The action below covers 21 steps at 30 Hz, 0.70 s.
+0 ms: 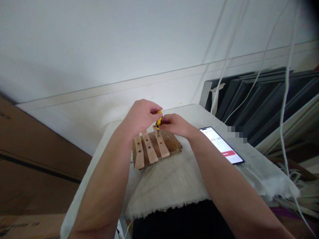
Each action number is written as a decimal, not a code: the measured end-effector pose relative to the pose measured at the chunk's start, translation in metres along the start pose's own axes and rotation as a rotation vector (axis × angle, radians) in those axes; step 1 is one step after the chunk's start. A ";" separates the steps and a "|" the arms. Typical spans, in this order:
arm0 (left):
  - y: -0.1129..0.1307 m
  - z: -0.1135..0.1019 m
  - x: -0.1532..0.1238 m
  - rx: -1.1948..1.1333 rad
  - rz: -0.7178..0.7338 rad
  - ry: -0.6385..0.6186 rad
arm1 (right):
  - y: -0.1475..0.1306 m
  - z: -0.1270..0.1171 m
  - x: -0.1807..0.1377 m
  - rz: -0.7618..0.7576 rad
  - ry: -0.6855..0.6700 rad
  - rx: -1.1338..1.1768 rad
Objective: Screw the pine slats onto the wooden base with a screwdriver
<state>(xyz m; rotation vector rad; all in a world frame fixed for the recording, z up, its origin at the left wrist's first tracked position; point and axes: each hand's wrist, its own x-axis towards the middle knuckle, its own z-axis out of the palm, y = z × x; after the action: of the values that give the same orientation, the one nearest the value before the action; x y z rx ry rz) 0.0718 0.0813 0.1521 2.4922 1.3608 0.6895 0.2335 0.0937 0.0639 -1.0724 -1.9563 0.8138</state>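
Observation:
A wooden board [156, 146] with three pale slats screwed across it lies on a white cloth [169, 182] over a small table. My left hand [142, 116] is closed in a pinch on the yellow handle of a small screwdriver [159, 119] that stands upright over the right slat. My right hand [175, 125] is closed round the lower part of the same tool, just above the board.
A phone [221, 144] with a lit timer screen lies to the right on the cloth. Dark panels [261, 99] lean behind the table at right. White cords [284, 99] hang down there. A brown cardboard surface [37, 149] is at left.

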 end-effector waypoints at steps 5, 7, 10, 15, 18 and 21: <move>0.000 0.003 0.000 -0.015 -0.004 0.046 | 0.007 0.001 0.001 0.018 0.013 0.012; 0.001 0.004 0.001 0.006 -0.023 0.054 | 0.008 0.001 0.002 0.027 0.032 -0.006; 0.004 0.006 0.003 0.084 -0.060 0.076 | 0.008 0.001 0.003 0.048 0.034 -0.053; 0.004 0.009 0.004 0.141 -0.048 0.092 | 0.006 0.002 0.005 0.092 0.097 -0.168; 0.003 0.007 0.004 0.124 0.011 0.003 | 0.004 0.002 0.004 0.042 0.104 -0.168; 0.000 0.005 0.003 0.093 0.074 -0.067 | 0.003 0.000 0.002 -0.058 0.078 -0.107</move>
<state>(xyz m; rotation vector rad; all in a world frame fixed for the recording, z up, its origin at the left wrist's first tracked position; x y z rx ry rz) 0.0759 0.0842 0.1488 2.6253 1.3113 0.5639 0.2337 0.0972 0.0616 -1.0880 -1.9738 0.6324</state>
